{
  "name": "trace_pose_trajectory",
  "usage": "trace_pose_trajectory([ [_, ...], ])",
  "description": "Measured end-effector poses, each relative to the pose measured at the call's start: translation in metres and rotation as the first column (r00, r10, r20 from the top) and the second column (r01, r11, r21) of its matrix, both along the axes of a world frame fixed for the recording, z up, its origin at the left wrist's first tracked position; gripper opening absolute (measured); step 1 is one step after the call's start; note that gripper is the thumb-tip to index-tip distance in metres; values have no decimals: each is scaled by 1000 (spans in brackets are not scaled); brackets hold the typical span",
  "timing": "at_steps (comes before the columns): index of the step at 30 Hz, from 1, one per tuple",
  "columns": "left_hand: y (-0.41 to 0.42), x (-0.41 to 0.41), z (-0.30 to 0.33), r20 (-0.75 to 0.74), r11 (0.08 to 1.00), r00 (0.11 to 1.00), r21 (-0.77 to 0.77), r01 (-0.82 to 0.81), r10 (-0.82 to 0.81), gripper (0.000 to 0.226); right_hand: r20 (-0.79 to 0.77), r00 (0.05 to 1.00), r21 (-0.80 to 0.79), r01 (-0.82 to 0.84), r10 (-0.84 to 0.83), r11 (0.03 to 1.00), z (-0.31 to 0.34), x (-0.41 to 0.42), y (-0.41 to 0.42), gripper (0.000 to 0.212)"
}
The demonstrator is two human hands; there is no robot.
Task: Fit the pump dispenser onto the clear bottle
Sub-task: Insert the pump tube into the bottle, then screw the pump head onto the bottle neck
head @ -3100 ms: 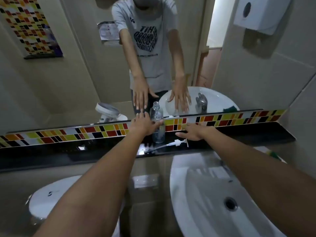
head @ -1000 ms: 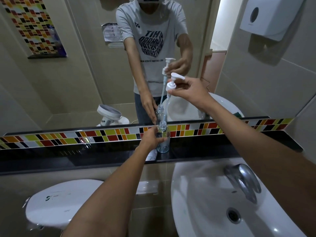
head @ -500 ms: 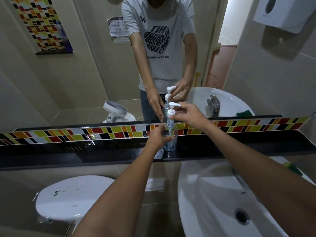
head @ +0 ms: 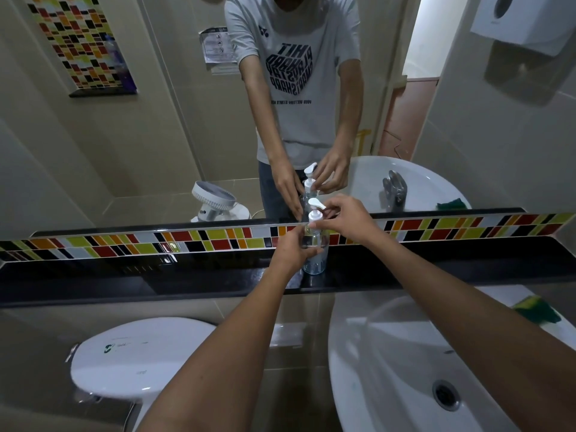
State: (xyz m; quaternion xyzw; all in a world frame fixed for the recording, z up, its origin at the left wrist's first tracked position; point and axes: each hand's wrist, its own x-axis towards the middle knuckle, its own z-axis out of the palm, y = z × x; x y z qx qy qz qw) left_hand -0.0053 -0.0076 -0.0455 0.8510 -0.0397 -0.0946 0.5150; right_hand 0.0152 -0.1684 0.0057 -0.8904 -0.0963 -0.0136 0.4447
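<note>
The clear bottle stands upright on the black ledge below the mirror. My left hand wraps around its upper body. The white pump dispenser sits on the bottle's neck, nozzle pointing right. My right hand pinches the pump's collar with its fingertips. The tube inside the bottle is mostly hidden by my left hand. The mirror repeats both hands and the bottle.
A white sink with a drain lies below right, a green sponge on its rim. A white toilet tank lid is lower left. A coloured tile strip runs behind the ledge; a paper dispenser hangs upper right.
My right hand lifted the pump off the ledge, lowered its tube into the bottle and set the head on the neck. My left hand stayed around the bottle.
</note>
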Motion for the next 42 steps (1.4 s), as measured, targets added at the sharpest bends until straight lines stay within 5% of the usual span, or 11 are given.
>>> trace_pose_trajectory([
  [11,0,2,0,-14,1000,1000,22,1,-1,65,14,982,22,190,-190,982,-9,-9,0,49],
  [15,1,3,-2,-21,1000,1000,17,3,-3,60,-71,997,78,26,-20,997,-12,-7,-4,70],
  [18,1,4,-2,-20,1000,1000,28,9,-8,58,-79,994,112,-63,72,992,-14,-14,-2,56],
  [25,0,5,-2,-32,1000,999,22,-1,2,59,-25,987,234,158,-157,959,-22,-17,-6,31],
  [27,0,5,-2,-24,999,1000,42,0,1,61,-45,983,222,182,-177,958,-19,-15,-7,37],
  [32,2,5,-3,12,997,1000,73,7,-8,60,-146,987,260,-33,73,965,-18,-14,-1,59],
  [38,4,5,-2,1,997,1000,74,-14,14,60,-94,987,382,156,-130,911,-31,-24,-2,39],
  [42,-1,5,-1,-3,998,1000,60,3,-3,60,-152,988,426,97,-35,899,-23,-20,-8,59],
])
